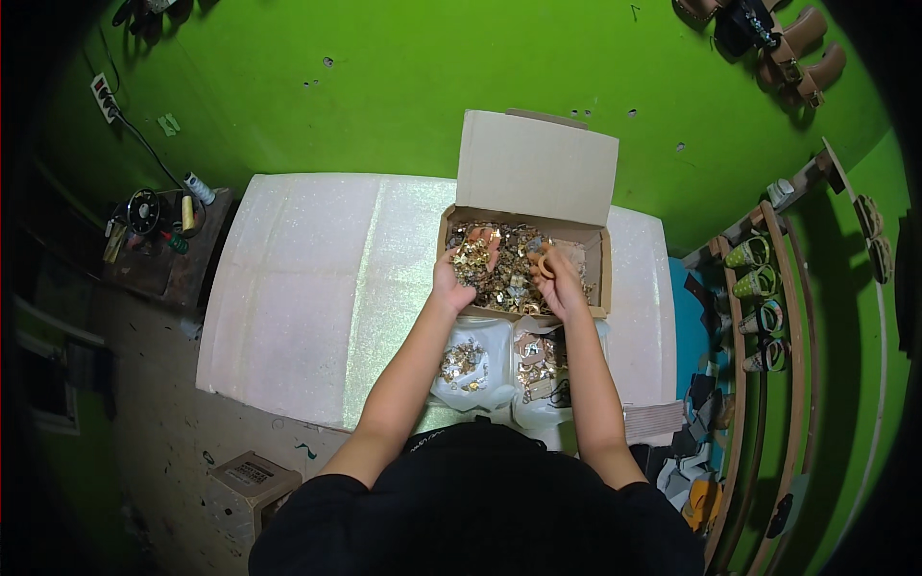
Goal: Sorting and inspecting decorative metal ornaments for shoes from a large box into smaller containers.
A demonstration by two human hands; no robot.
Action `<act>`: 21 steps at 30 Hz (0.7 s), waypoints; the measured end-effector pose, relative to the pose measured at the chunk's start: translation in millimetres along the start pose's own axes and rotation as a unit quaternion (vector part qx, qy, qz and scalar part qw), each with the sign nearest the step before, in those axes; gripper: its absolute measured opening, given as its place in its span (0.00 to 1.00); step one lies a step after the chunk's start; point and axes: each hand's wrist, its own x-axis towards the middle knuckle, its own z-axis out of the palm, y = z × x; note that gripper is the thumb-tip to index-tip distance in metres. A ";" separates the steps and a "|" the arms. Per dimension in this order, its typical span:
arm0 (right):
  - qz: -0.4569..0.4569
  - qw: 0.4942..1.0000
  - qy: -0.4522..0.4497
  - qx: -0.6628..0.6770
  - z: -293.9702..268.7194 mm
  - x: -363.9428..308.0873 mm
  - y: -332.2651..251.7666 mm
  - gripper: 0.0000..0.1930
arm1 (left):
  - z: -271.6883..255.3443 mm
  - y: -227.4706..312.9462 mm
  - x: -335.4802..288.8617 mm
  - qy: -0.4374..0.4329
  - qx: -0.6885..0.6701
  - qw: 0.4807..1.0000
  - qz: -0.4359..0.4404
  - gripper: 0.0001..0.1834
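An open cardboard box point(526, 312) lies in front of me with its lid raised at the back. Many small metal pieces point(514, 278), gold and dark, fill most of it; they look like buckles or shoe fittings. Over the box's left side my left hand point(455, 280) is turned palm up, cupping a heap of shiny gold-coloured metal pieces point(473, 252). Above the right part of the box, my right hand point(562, 284) has its fingers curled together; whatever is in them is too small to make out.
Two translucent plastic containers stand between me and the box: the left one point(499, 396) holds scattered metal bits, the right one point(528, 413) flat pieces. A shimmering white sheet point(279, 288) covers the table. On the right is a rack point(792, 384) with shoes; at left, a small table point(182, 274).
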 end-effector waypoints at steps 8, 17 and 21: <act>0.013 0.998 -0.058 -0.034 -50.3 11.2 6.2 0.12 | 18.3 1.4 1.4 -0.016 0.008 1.000 0.001 0.19; 0.001 0.997 -0.075 0.023 -53.9 8.4 15.4 0.19 | 19.3 2.5 3.6 0.003 -0.006 1.000 0.009 0.18; 0.080 0.980 -0.115 0.141 -28.3 -7.1 1.1 0.15 | 23.4 4.9 3.3 0.009 -0.014 1.000 0.018 0.18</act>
